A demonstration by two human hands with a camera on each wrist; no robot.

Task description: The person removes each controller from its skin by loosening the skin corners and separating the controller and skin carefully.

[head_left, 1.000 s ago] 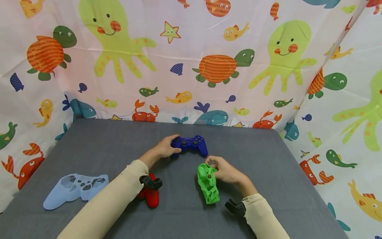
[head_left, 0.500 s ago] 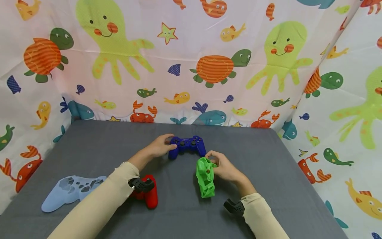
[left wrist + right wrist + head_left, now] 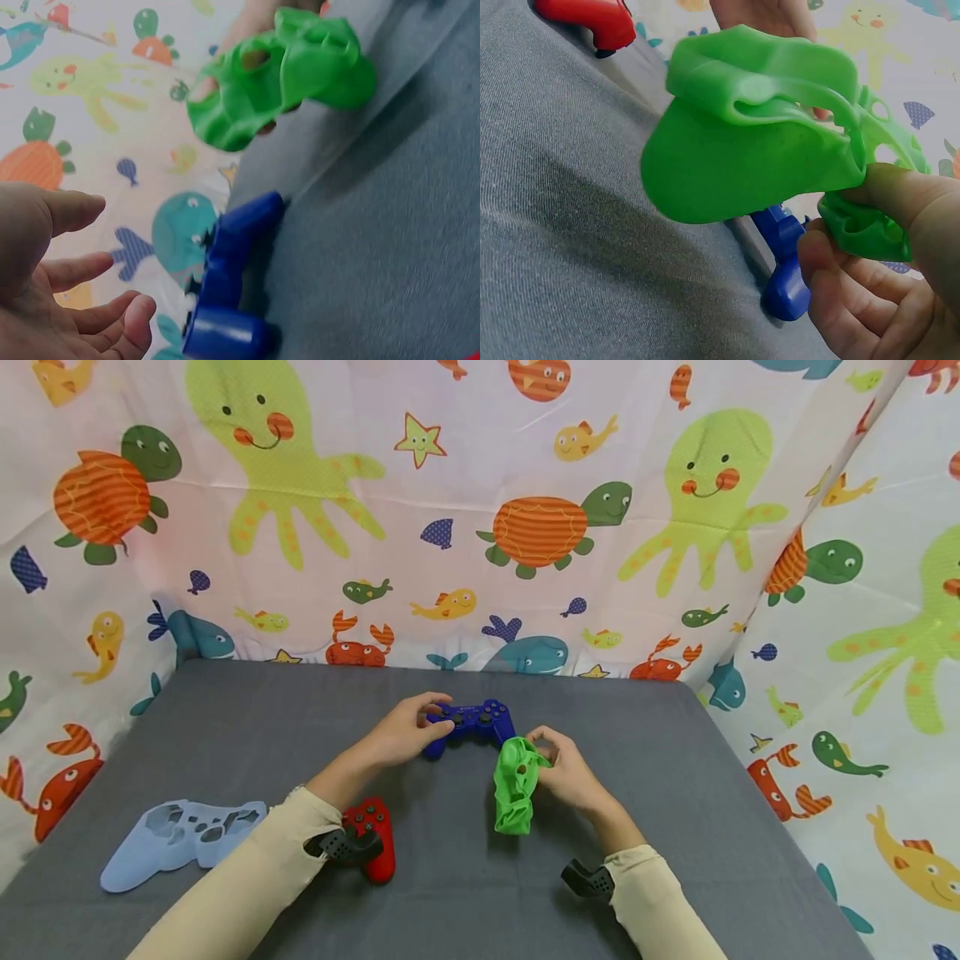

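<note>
My right hand [image 3: 573, 772] pinches a crumpled green silicone controller cover [image 3: 516, 789] by its edge and holds it up over the table. The right wrist view shows thumb and fingers on the soft cover [image 3: 735, 157], one rounded grip end hanging toward the left. A dark blue game controller [image 3: 491, 720] lies on the cloth just beyond. My left hand [image 3: 401, 731] hovers at this controller's left side. In the left wrist view, its fingers are spread and loosely bent, apart from the blue controller [image 3: 229, 277].
A red game controller [image 3: 381, 843] lies partly under my left forearm. To its left lies a light blue silicone cover [image 3: 176, 845]. Grey cloth [image 3: 637, 727] covers the table, and a curtain [image 3: 465, 460] with sea animals stands behind and at the sides.
My right hand has lifted the green cover up and toward the blue controller. My left hand has come off the controller's left grip and hovers beside it.
</note>
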